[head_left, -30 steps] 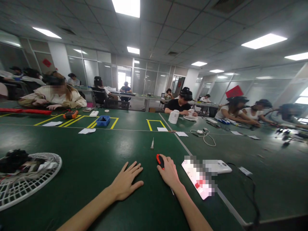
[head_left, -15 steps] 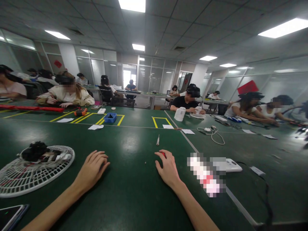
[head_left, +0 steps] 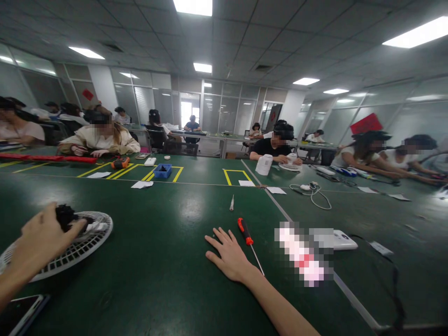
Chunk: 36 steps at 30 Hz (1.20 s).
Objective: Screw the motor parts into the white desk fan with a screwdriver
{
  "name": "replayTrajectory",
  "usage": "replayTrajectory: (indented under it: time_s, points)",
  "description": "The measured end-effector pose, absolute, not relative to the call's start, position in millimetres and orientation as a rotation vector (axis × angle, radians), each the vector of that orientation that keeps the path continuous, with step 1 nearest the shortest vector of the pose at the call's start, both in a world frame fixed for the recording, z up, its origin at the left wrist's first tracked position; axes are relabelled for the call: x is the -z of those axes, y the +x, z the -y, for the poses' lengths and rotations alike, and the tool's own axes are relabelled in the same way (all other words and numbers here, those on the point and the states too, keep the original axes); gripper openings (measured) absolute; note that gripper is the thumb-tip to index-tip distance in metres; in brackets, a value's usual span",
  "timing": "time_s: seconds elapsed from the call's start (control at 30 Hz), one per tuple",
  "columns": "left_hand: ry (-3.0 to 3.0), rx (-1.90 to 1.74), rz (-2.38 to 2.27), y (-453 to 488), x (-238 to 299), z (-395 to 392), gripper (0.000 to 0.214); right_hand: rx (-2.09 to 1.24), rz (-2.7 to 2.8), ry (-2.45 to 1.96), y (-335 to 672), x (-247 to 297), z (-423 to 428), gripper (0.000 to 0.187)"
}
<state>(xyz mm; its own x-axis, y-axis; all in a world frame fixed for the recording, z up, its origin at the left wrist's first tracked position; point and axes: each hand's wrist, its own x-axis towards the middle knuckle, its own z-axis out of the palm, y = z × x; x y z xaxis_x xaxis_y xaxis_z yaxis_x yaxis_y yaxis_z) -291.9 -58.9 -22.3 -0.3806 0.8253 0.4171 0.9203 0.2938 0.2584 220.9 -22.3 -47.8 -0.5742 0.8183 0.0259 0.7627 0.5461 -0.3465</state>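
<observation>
My left hand [head_left: 44, 240] reaches over a white round fan grille [head_left: 75, 252] at the left. Its thumb and fingers are curled around a lumpy black part [head_left: 65, 215] resting on the grille, though its far fingertips are hidden. A small white piece [head_left: 97, 226] lies on the grille beside the black part. My right hand [head_left: 229, 254] rests palm down on the green table, fingers spread, holding nothing. Just right of it lies a red and black screwdriver [head_left: 246, 232], its shaft pointing toward me. A small pointed, pale-handled tool [head_left: 231, 204] lies farther off.
A phone [head_left: 23, 312] sits at the near left. On the right are a pixelated object [head_left: 301, 256], a white device [head_left: 343, 240] and a dark cable [head_left: 394, 280]. A blue bin [head_left: 163, 171], paper slips [head_left: 142, 185] and a white cord [head_left: 318, 196] lie beyond. Several people sit around the tables.
My left hand has swung left from the bare table to the black part on the grille. My right hand has shifted left off the screwdriver, which now shows fully. The view has turned slightly.
</observation>
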Motion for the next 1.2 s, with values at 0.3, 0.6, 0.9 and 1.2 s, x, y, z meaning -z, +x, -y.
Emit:
replayTrajectory:
  time_s: [0.3, 0.6, 0.9, 1.2]
  points:
    - [-1.405, 0.719, 2.503, -212, -4, 57, 0.089, -0.480, 2.577, -1.335, 218, 45, 23, 0.069]
    - [-1.657, 0.980, 2.164, -102, 20, 14, 0.082, -0.451, 2.391, -1.304, 221, 45, 22, 0.048]
    - [-1.918, 1.208, 1.715, 17, 48, -9, 0.077, -0.288, 1.890, -1.245, 239, 51, 8, 0.029]
    - [-1.978, 1.384, 1.549, 53, 56, -9, 0.063, -0.375, 1.654, -1.272, 255, 49, -5, 0.028]
